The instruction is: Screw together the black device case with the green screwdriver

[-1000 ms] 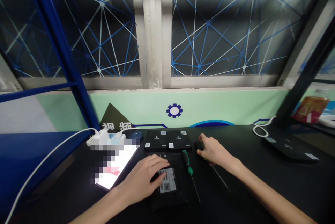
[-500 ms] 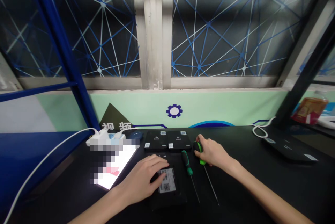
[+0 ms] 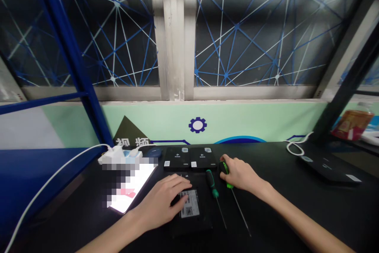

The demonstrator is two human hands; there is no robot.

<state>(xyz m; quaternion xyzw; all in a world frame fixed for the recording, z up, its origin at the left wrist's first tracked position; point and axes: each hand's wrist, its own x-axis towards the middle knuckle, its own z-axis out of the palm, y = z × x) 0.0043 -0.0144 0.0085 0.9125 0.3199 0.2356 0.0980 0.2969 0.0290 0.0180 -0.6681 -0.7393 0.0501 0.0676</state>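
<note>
I see the right hand [image 3: 240, 172] gripping the lime-green screwdriver [image 3: 230, 185], shaft toward lower right. The left hand [image 3: 167, 194], loosely spread, apparently touches the box [image 3: 191, 205].

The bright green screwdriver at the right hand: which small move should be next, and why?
Probably a careful lift of the bright green screwdriver: the right hand holds it at the table, while the left hand rests on the labelled black box.
</note>
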